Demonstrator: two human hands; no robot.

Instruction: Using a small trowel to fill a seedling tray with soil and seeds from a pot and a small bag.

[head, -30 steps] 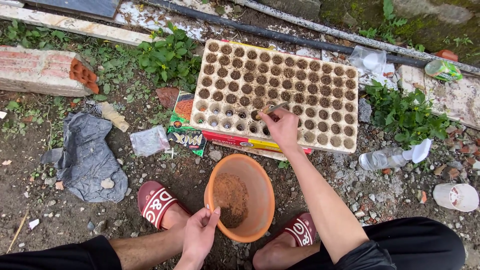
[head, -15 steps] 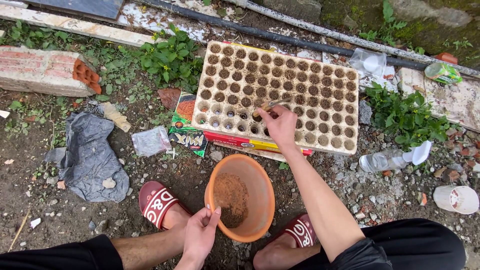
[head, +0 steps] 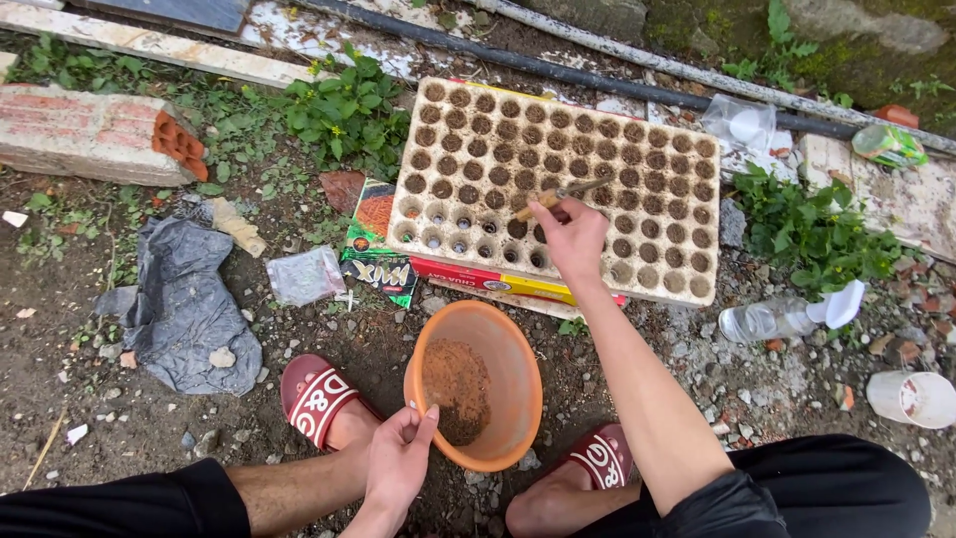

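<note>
A cream seed tray (head: pixel 637 149) with many round cells lies on the ground ahead; most cells hold dark soil, and several in the near left rows are empty. My right hand (head: pixel 573 234) reaches over the tray's near middle and grips a small spoon-like tool (head: pixel 546 199) over the cells. An orange plastic bowl (head: pixel 508 344) with brown soil in it sits tilted between my feet. My left hand (head: pixel 398 458) holds the bowl's near rim with the fingertips. Red slippers (head: pixel 317 394) are on both feet.
Flat printed cardboard packs (head: pixel 376 249) lie under the tray's near edge. A grey plastic sheet (head: pixel 184 304) lies at left, a brick (head: pixel 95 134) beyond it. A clear bottle (head: pixel 767 319) and white cup (head: pixel 911 397) lie at right. Green weeds (head: pixel 817 224) grow beside the tray.
My right hand has shifted slightly along the tray's near rows with the tool. My left hand stays at the bowl's rim.
</note>
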